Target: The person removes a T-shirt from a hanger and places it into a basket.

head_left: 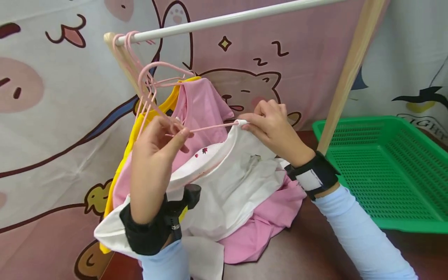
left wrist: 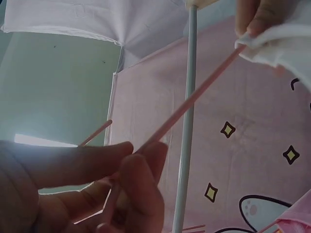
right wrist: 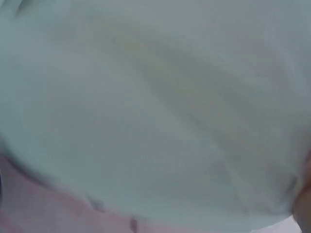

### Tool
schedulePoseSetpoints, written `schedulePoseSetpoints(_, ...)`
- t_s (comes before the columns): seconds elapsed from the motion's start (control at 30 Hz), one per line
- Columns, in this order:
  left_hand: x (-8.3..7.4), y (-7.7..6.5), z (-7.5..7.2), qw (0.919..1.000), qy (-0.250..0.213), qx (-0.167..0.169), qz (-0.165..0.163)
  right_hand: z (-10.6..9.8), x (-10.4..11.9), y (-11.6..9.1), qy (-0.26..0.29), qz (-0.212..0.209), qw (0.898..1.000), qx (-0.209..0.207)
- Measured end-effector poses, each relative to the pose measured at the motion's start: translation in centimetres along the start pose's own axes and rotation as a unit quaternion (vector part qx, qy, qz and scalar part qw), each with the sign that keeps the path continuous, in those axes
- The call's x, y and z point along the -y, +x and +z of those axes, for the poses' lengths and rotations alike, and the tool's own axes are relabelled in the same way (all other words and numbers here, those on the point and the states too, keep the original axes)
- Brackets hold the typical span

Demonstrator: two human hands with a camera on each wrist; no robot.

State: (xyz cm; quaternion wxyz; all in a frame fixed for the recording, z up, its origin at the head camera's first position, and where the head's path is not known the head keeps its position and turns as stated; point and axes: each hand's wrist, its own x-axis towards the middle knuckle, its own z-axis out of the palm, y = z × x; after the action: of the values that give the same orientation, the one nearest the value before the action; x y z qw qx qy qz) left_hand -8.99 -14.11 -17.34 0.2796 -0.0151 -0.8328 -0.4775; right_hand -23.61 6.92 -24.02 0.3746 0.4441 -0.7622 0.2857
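My left hand [head_left: 154, 151] pinches a pink clothes hanger [head_left: 213, 127] near one end of its bar, with the hook rising above the hand. At the other end of the bar, my right hand [head_left: 273, 130] pinches the neckline edge of a white shirt [head_left: 227, 190], where the hanger's tip goes in under the cloth. A small dark red print shows inside the shirt. From the left wrist, the hanger [left wrist: 194, 99] runs slanting between both hands. White cloth [right wrist: 146, 111] fills most of the right wrist view and hides the hanger there.
A white rail [head_left: 231, 17] on wooden posts [head_left: 350, 77] spans above. Pink hangers [head_left: 130, 37] with a yellow garment [head_left: 122, 175] and a pink garment [head_left: 206, 101] hang at its left end. Pink cloth [head_left: 245, 245] lies on the brown table [head_left: 297, 252]. A green basket [head_left: 392, 225] stands right.
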Motion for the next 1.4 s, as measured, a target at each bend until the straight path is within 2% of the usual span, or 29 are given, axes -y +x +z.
schedulePoseSetpoints(0.13,0.3,-0.8,-0.5,0.9991,0.040,0.002,-0.012,0.3,-0.5,0.2,0.056,-0.011,0.998,-0.014)
schedulePoseSetpoints(0.17,-0.1,-1.0,-0.7,0.9982,0.056,0.001,-0.019,0.2,-0.7,0.2,0.066,-0.007,0.998,-0.016)
schedulePoseSetpoints(0.27,-0.2,-1.4,-1.2,0.9961,0.080,0.014,-0.034,-0.3,-1.3,0.1,0.088,0.016,0.995,-0.039)
schedulePoseSetpoints(0.37,0.0,-1.6,-1.8,0.9948,0.086,0.033,-0.043,-0.6,-2.0,0.3,0.101,0.056,0.988,-0.104)
schedulePoseSetpoints(0.43,0.4,-1.8,-2.2,0.9941,0.089,0.037,-0.050,-0.5,-2.6,0.4,0.099,0.095,0.976,-0.171)
schedulePoseSetpoints(0.53,1.0,-2.0,-2.7,0.9969,0.039,0.015,-0.067,-0.3,-3.7,0.1,0.076,0.165,0.950,-0.253)
schedulePoseSetpoints(0.57,1.2,-2.0,-2.8,0.9971,0.010,-0.004,-0.075,-0.2,-4.0,-0.1,0.066,0.188,0.943,-0.268)
schedulePoseSetpoints(0.63,1.4,-1.7,-2.8,0.9946,-0.055,-0.042,-0.078,-0.1,-4.7,-0.6,0.043,0.225,0.937,-0.263)
schedulePoseSetpoints(0.7,1.5,-1.5,-2.5,0.9885,-0.107,-0.079,-0.072,0.2,-5.0,-1.3,0.025,0.245,0.943,-0.223)
schedulePoseSetpoints(0.77,1.3,-1.0,-1.7,0.9870,-0.112,-0.101,-0.055,0.7,-4.9,-2.0,0.018,0.251,0.953,-0.168)
schedulePoseSetpoints(0.83,1.1,-0.1,-0.6,0.9896,-0.095,-0.104,-0.029,1.3,-4.4,-2.6,0.019,0.238,0.966,-0.099)
schedulePoseSetpoints(0.93,0.4,1.8,1.4,0.9926,-0.056,-0.106,0.017,2.7,-3.1,-3.3,0.028,0.192,0.981,0.001)
schedulePoseSetpoints(1.0,-0.3,3.5,3.1,0.9931,-0.027,-0.103,0.049,3.6,-2.2,-3.9,0.028,0.157,0.985,0.068)
schedulePoseSetpoints(1.07,-1.4,5.1,4.7,0.9919,0.017,-0.101,0.075,4.8,-1.1,-4.4,0.028,0.121,0.984,0.131)
schedulePoseSetpoints(1.13,-2.6,6.5,6.0,0.9888,0.080,-0.090,0.088,6.2,0.2,-5.0,0.039,0.099,0.974,0.201)
schedulePoseSetpoints(1.17,-3.2,7.2,6.6,0.9864,0.103,-0.085,0.097,7.0,0.8,-5.4,0.052,0.095,0.966,0.236)
schedulePoseSetpoints(1.3,-5.0,9.6,8.5,0.9781,0.172,-0.045,0.109,9.9,3.0,-6.9,0.098,0.075,0.920,0.373)
schedulePoseSetpoints(1.33,-5.4,10.1,8.8,0.9766,0.182,-0.035,0.108,10.6,3.4,-7.3,0.104,0.065,0.910,0.397)
schedulePoseSetpoints(1.4,-5.8,11.0,9.4,0.9755,0.192,-0.011,0.107,11.6,4.1,-7.9,0.092,0.015,0.900,0.426)
